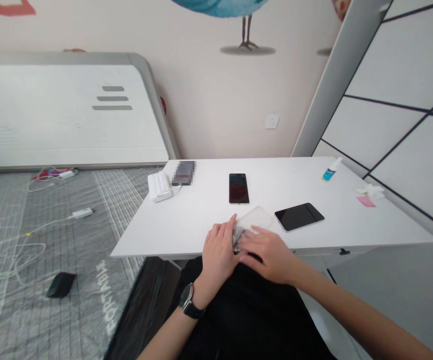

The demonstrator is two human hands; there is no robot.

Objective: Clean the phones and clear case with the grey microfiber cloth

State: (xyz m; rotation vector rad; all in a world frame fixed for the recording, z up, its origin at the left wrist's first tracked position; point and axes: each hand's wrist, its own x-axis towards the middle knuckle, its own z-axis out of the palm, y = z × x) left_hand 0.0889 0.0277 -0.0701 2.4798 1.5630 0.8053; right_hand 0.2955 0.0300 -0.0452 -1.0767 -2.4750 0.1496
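Observation:
My left hand [219, 246] is at the near edge of the white table [197, 215], fingers bent and close together around a translucent, whitish flat piece [258, 216]. A greyish, crumpled-looking part of it shows between my hands. My right hand [267, 252] lies over the near side of this piece with curled fingers, slightly blurred by motion. What is under the fingers is hidden. Just beyond my hands is a dark-screened phone [239, 188], lying flat. To the right of my right hand lies a black-screened tablet [299, 216].
At the table's back left are a white power bank-like block [159, 186] and a pixelated dark item [184, 173]. A small blue-white bottle [331, 170], pink paper [366, 201] and crumpled white tissue [372, 191] lie right. Cables and a black object [61, 285] rest on plastic-covered bedding.

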